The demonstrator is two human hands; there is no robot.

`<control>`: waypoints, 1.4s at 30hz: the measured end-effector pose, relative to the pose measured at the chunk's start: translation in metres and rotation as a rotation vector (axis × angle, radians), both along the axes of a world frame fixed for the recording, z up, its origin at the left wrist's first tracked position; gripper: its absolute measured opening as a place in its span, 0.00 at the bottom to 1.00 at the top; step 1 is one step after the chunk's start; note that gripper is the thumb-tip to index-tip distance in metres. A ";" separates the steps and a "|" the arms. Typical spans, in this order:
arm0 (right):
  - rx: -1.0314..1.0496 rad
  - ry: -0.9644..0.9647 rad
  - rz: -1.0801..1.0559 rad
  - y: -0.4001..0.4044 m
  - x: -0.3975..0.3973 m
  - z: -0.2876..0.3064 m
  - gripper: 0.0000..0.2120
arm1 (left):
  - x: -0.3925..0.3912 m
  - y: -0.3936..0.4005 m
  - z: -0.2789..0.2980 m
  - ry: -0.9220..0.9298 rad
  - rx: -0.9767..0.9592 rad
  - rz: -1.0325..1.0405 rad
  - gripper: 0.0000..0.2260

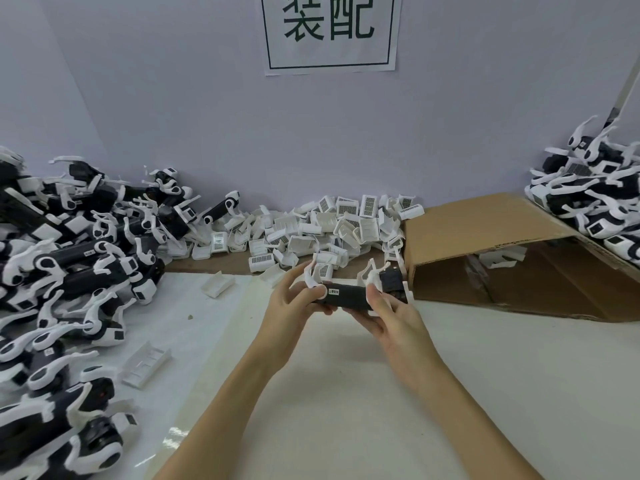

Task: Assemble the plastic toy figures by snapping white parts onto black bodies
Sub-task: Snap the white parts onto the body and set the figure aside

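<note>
Both hands hold one black body point(348, 296) above the table point(485, 375), lying crosswise between them. The left hand point(294, 303) curls round its left end, thumb on top; the right hand point(391, 313) grips its right end from below, thumb pressing beside the white legs point(369, 273). A small label on the body is too small to read. The wall sign point(329, 29) reads 装配. Loose white parts point(329, 226) lie behind, a cardboard box point(502, 258) to the right, and figures point(69, 271) piled on the left.

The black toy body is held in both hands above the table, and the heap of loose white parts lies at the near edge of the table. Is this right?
Not quite. The head view shows both hands, left hand and right hand, holding the black toy body, but the heap of loose white parts lies at the far edge, against the wall.
</note>
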State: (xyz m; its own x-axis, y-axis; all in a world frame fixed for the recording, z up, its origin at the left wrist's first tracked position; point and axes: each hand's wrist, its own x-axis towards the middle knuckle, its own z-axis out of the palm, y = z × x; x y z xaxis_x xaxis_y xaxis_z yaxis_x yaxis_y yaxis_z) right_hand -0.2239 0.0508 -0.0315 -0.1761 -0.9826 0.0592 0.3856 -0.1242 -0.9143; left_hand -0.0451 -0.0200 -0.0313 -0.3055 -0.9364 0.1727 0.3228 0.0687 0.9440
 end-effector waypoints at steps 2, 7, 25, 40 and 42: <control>-0.008 0.020 0.024 0.001 -0.005 0.000 0.25 | 0.005 -0.002 0.001 -0.037 -0.015 -0.053 0.27; -0.017 0.087 -0.042 0.001 -0.010 0.001 0.27 | 0.011 -0.002 -0.001 -0.173 -0.084 -0.144 0.20; -0.370 0.711 -0.089 0.008 0.010 -0.005 0.36 | -0.016 0.030 0.017 -0.471 -0.819 0.290 0.15; -0.314 0.707 -0.143 0.014 0.012 -0.004 0.38 | 0.004 0.016 0.016 -0.515 -0.710 0.179 0.25; -0.292 0.683 -0.093 0.013 0.016 -0.005 0.38 | 0.002 0.015 0.015 -0.445 -0.612 0.250 0.19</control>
State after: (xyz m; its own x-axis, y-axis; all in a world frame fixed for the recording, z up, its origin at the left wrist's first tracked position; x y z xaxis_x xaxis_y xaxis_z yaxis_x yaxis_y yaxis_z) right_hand -0.2078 0.0643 -0.0369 -0.0885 -0.8930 0.4413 -0.2806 -0.4027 -0.8712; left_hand -0.0428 -0.0051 -0.0158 -0.2600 -0.7646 0.5898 -0.1694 0.6374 0.7516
